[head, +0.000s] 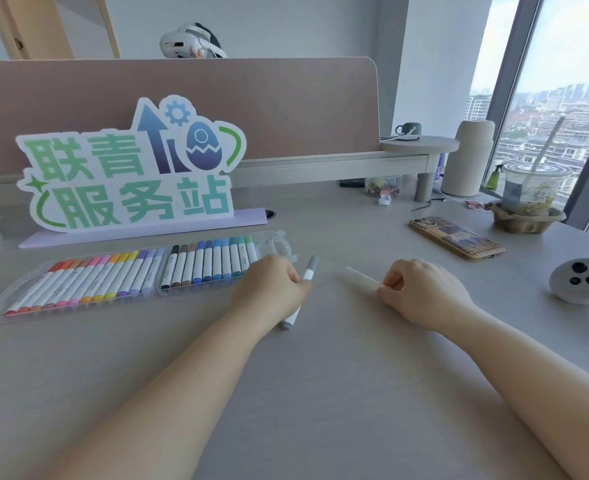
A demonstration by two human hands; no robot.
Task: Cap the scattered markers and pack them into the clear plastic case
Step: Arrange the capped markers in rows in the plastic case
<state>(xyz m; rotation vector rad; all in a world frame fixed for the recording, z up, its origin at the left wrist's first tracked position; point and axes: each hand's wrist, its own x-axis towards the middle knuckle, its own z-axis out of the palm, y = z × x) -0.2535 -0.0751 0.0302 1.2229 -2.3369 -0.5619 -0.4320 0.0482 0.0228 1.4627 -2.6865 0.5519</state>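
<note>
Gripping a gray marker (309, 271) in the left hand (270, 285), fingers curled round it, right beside the clear plastic case (275, 241). Pinching the end of a pale marker (360, 279) with the right hand (421, 289), down by the desk (338, 375). Lots of capped markers (196, 265) packed in rows inside the case, lying flat in front of a big sign (130, 168).

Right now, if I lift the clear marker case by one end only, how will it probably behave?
The clear plastic case looks thin and long, so it will probably flex or sag. It is nearly full of markers, so it is likely heavier than it appears. The markers seem to lie uncovered in shallow slots, so tilting could let them slide out.
</note>
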